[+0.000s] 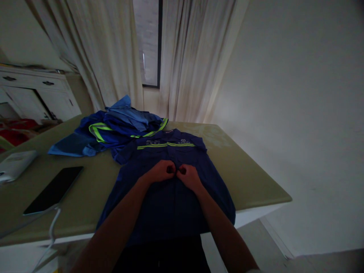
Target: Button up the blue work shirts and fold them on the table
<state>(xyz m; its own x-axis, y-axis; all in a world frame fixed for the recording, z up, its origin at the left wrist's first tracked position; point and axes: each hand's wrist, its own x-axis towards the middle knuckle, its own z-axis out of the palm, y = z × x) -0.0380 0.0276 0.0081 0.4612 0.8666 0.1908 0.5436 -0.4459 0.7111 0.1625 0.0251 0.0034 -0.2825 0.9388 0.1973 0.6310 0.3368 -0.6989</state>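
Note:
A dark blue work shirt [170, 197] with a yellow-green reflective stripe lies flat on the olive-green table [250, 178], collar away from me. My left hand [160, 171] and my right hand [188, 176] meet at the shirt's front placket in the middle of the chest. Both are closed, fingers pinching the fabric at the opening. What sits between the fingertips is too small and dark to make out.
A pile of lighter blue garments [113, 131] with reflective stripes lies behind the shirt to the left. A black phone [54, 189] with a white cable lies at the left, a white box [14, 165] beyond it. Curtains, a window and a white cabinet [36, 94] stand behind.

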